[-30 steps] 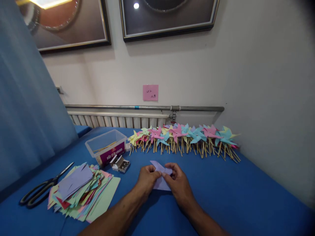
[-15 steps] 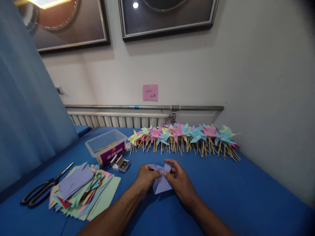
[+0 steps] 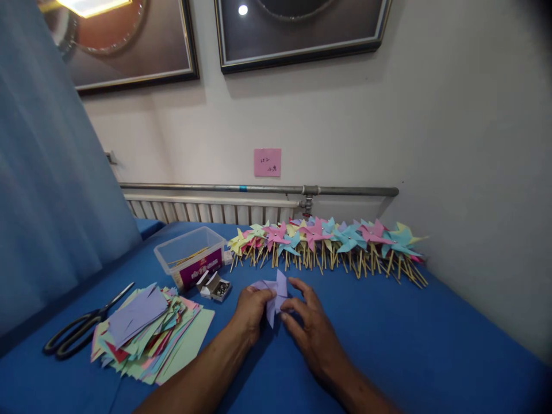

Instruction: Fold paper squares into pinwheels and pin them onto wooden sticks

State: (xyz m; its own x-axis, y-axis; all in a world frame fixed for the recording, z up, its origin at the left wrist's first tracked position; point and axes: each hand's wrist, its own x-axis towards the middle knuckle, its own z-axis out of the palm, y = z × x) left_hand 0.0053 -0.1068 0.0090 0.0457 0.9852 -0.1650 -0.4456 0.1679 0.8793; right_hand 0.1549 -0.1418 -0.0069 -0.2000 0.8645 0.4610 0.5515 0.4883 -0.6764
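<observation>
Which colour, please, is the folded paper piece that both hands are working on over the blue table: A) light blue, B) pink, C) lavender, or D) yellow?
C: the folded paper piece pinched between the left hand and the right hand is pale lavender.

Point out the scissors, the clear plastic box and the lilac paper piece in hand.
scissors (image 3: 69,340): head view, on the black handle loops.
clear plastic box (image 3: 202,268): head view, on its labelled front wall.
lilac paper piece (image 3: 276,292): head view, on the folded flap between both hands.
</observation>
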